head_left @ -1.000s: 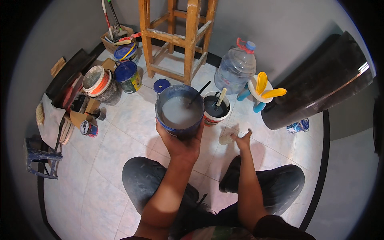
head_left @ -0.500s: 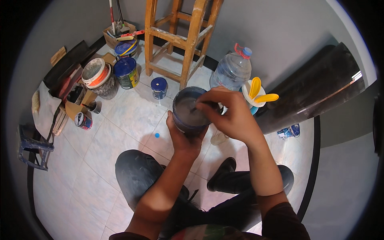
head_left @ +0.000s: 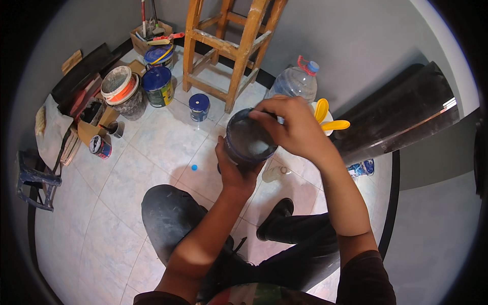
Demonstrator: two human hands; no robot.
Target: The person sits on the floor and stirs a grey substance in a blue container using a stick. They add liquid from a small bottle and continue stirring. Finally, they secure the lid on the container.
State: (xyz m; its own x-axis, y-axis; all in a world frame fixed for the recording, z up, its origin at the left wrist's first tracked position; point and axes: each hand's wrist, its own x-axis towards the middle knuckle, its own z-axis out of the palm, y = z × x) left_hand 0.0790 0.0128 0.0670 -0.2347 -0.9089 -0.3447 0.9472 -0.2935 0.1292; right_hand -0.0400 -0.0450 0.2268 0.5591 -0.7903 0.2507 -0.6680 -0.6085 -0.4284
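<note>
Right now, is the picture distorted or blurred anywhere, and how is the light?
Head view: fisheye bends the wooden stool and wall edges near the black rim; soft, even light with weak shadows on the tiled floor; right hand and grey paint tub look sharp, no glare.

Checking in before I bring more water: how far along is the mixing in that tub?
Done: the dark tub already holds pale contents. In hand: the left hand cups the tub from below while the right hand reaches over its rim. Left: whether it is evenly mixed cannot be told; the water bottle stands capped.
</note>
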